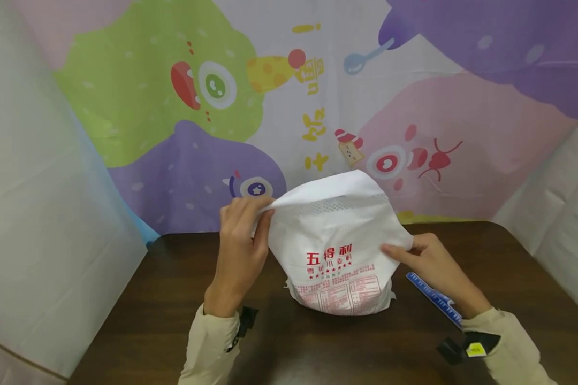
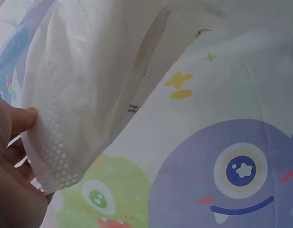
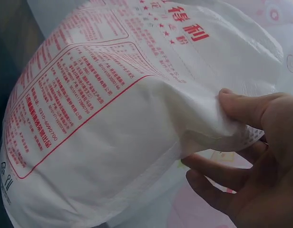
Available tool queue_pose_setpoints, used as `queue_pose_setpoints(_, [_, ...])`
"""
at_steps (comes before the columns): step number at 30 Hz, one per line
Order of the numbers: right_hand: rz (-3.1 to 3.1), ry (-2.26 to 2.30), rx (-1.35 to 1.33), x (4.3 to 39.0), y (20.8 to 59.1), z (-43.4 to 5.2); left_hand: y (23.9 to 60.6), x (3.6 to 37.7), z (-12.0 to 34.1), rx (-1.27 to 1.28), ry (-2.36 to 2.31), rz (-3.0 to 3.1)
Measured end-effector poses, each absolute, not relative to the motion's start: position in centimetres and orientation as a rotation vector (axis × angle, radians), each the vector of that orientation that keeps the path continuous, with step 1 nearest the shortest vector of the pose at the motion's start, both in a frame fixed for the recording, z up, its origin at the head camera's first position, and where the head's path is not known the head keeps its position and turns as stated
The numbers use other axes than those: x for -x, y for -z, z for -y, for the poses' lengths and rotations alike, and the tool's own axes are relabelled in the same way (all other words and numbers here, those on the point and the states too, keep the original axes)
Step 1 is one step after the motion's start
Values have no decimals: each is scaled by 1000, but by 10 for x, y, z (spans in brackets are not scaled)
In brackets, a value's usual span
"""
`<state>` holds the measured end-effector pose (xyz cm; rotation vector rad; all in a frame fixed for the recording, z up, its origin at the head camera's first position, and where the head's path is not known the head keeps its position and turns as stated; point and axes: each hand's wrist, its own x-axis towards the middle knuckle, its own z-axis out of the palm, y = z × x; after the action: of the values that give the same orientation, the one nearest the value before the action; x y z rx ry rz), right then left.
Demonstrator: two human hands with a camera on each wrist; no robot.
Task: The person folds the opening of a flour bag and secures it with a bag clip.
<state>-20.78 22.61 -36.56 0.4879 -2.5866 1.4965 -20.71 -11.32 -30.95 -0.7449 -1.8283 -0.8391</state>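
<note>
A white flour bag with red printing stands on the table, its lower part bulging and its top folded over. My left hand pinches the bag's upper left corner between thumb and fingers. In the left wrist view the thumb presses on the dotted band of the white bag. My right hand grips the right side edge, lower than the left hand. The right wrist view shows the thumb on the bag's printed face side and the fingers behind the edge. What the bag contains is hidden.
A blue strip with white markings lies on the dark wooden table, partly under the right forearm. Behind the table hangs a cloth printed with cartoon monsters. White sheets hang at both sides.
</note>
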Motion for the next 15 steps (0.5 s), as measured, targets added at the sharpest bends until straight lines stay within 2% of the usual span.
queue_pose_setpoints(15, [2547,-1485,-585,212,370,-229,302,197,110,723,779,1730])
